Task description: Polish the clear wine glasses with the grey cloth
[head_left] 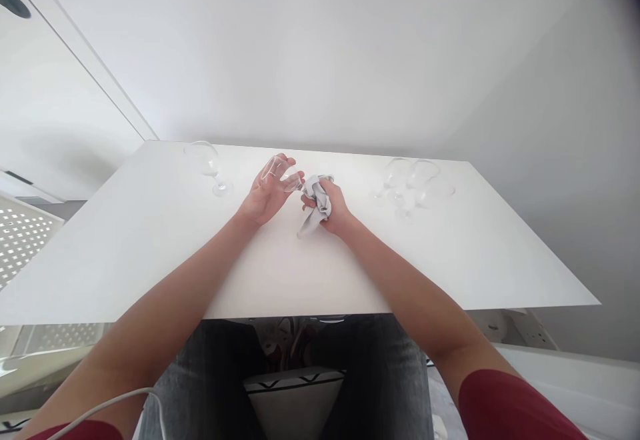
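My left hand (pixel 265 197) is wrapped around a clear stemmed glass (pixel 281 172), which is tilted over above the white table. A crumpled light grey cloth (pixel 318 199) is gripped in my right hand (pixel 336 205), close beside that glass. One loose end of the cloth hangs down toward the tabletop. Whether the cloth touches the glass I cannot tell. To the left stands another clear stemmed glass (pixel 203 159) with a round bowl and a flat foot.
On the right of the white table (pixel 300 280) a cluster of clear stemmed glasses (pixel 423 173) stands close together, their outlines faint. A pale wall (pixel 310 53) rises behind the table. A white perforated panel (pixel 25 233) is at the left, and a white cable (pixel 115 397) crosses my left arm.
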